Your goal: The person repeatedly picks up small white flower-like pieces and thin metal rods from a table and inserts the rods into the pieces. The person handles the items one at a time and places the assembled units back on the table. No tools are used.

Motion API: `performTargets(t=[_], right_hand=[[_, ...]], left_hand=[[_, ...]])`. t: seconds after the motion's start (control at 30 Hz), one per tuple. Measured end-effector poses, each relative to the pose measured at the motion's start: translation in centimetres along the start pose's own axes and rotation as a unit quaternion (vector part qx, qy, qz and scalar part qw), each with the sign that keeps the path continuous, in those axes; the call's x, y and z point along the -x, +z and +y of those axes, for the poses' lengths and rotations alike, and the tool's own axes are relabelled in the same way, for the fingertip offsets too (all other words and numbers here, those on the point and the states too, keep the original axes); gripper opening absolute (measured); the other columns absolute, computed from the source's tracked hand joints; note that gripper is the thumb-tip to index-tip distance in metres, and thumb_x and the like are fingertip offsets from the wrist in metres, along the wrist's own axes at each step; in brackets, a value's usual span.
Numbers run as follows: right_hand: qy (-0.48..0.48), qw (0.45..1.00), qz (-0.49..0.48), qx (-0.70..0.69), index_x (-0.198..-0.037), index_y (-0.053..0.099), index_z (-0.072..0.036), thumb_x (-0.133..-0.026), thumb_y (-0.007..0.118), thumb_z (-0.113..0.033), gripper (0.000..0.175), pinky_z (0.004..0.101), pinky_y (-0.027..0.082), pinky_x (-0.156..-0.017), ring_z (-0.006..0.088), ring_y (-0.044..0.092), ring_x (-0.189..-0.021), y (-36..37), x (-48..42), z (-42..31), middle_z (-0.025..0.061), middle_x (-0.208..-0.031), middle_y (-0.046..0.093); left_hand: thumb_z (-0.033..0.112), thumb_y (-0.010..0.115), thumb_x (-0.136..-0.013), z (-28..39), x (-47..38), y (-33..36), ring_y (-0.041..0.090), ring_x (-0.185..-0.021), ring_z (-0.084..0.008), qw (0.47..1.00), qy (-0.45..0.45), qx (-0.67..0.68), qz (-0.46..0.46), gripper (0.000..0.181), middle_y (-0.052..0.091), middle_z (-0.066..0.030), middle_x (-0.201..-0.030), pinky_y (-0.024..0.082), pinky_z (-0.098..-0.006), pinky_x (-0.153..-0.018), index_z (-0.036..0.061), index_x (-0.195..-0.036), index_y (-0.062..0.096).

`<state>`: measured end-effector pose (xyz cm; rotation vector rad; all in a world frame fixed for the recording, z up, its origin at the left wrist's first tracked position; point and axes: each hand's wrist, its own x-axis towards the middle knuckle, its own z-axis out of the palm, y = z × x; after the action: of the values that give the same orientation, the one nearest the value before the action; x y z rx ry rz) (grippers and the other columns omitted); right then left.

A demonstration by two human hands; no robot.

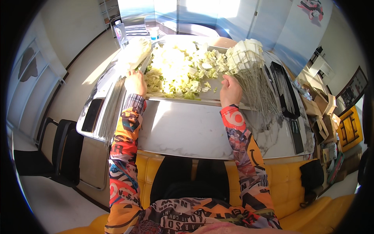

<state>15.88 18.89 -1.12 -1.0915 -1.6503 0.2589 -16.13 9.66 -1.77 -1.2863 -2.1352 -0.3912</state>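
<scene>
My left hand [136,83] rests by the left edge of a wide metal tray [187,101], its fingers curled near the rim. Whether it grips anything cannot be told. My right hand [230,90] is loosely curled over the tray's right part, and what its fingers hold, if anything, is hidden. Torn cabbage leaves [187,70] fill much of the tray, overexposed by sunlight in the middle. Cabbage pieces on metal skewers [245,55] are stacked at the tray's right end. A bundle of bare metal skewers [112,114] lies left of my left forearm, and a larger cabbage piece [137,52] lies beyond that hand.
A phone [92,115] lies at the marbled table's left edge. A clear bottle [120,33] and a cup [154,33] stand at the back left. On the right are a black case [285,87] with skewers and a dark-handled utensil [296,137]. Cardboard boxes [321,108] stand beyond.
</scene>
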Motion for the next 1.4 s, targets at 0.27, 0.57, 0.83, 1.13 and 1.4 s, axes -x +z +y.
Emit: performTargets(t=[0.27, 0.57, 0.83, 1.13, 1.4], right_hand=[[0.002, 1.000, -0.005, 0.009, -0.096, 0.063, -0.009, -0.082, 0.051, -0.005, 0.019, 0.0378, 0.047, -0.067, 0.0272, 0.061, -0.079, -0.1, -0.1, 0.3, 0.0057, -0.084, 0.064], [0.003, 1.000, -0.005, 0.009, -0.096, 0.063, -0.010, -0.082, 0.051, -0.006, 0.019, 0.0384, 0.047, -0.068, 0.0274, 0.062, -0.079, -0.1, -0.2, 0.2, 0.0057, -0.084, 0.064], [-0.002, 1.000, -0.001, 0.004, -0.096, 0.063, -0.010, -0.082, 0.051, -0.006, 0.019, 0.0385, 0.047, -0.068, 0.0280, 0.062, -0.079, -0.1, -0.2, 0.4, 0.0060, -0.084, 0.064], [-0.004, 1.000, 0.003, 0.000, -0.096, 0.063, -0.009, -0.082, 0.051, -0.005, 0.019, 0.0380, 0.047, -0.067, 0.0281, 0.061, -0.078, -0.1, -0.1, 0.3, 0.0062, -0.084, 0.064], [-0.006, 1.000, 0.001, -0.004, -0.095, 0.063, -0.008, -0.081, 0.052, -0.004, 0.019, 0.0379, 0.047, -0.067, 0.0279, 0.061, -0.079, -0.1, -0.1, 0.0, 0.0065, -0.083, 0.063]], left_hand=[[0.002, 0.052, -0.075, 1.1, 0.2, -0.8, 0.063, -0.078, -0.0299, 0.999, -0.018, 0.008, 0.029, 0.009, 0.061, -0.0175, -0.085, 0.050, -0.0354, -0.076, 0.0015, -0.079, 0.060], [0.004, 0.051, -0.076, 0.6, -0.2, -1.1, 0.061, -0.086, -0.0302, 0.999, -0.024, 0.038, 0.007, 0.016, 0.061, -0.0180, -0.091, 0.048, -0.0360, -0.082, -0.0024, -0.088, 0.060], [0.005, 0.048, -0.075, 0.6, 0.0, -1.0, 0.060, -0.084, -0.0331, 0.996, 0.009, 0.038, 0.085, 0.018, 0.062, -0.0196, -0.081, 0.043, -0.0389, -0.085, -0.0031, -0.085, 0.059], [0.005, 0.052, -0.076, 1.2, 0.3, -1.5, 0.060, -0.085, -0.0285, 0.999, -0.026, -0.016, 0.043, 0.013, 0.062, -0.0174, -0.085, 0.048, -0.0352, -0.077, -0.0010, -0.085, 0.060], [0.007, 0.054, -0.075, 1.3, 0.4, -2.0, 0.065, -0.071, -0.0314, 0.997, -0.067, 0.018, 0.043, 0.010, 0.063, -0.0174, -0.078, 0.053, -0.0382, -0.064, 0.0018, -0.076, 0.061]])
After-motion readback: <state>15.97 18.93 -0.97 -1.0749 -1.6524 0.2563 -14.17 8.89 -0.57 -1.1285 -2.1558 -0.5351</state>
